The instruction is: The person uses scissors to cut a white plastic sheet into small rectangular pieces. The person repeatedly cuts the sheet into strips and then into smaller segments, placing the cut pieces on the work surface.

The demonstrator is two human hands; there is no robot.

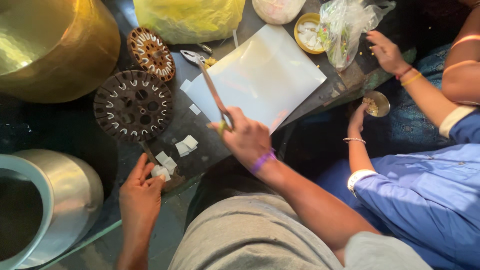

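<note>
I've got my right hand [247, 137] clenched round the handles of long scissors [212, 90], blades pointing up-left over the edge of a big white sheet [265, 75] lying flat on the dark counter [200, 135]. My left hand [140, 192] sits at the near counter edge, fingers pinching a small white cut square [161, 171]; more squares [186, 145] lie loose just beside it, btwn both hands. Above them a dark round slotted disc [133, 106] w/ white inserts, and a smaller brown one [151, 53] further up. Brass pot [55, 45] top left, steel pot [55, 200] bottom left. Pliers [192, 56] near the sheet's far corner. Yellow bag [187, 17] at top. To my right, a co-worker in blue: one hand [385, 50] by a clear plastic bag [345, 30], the other hand holding a small metal bowl [376, 104].
</note>
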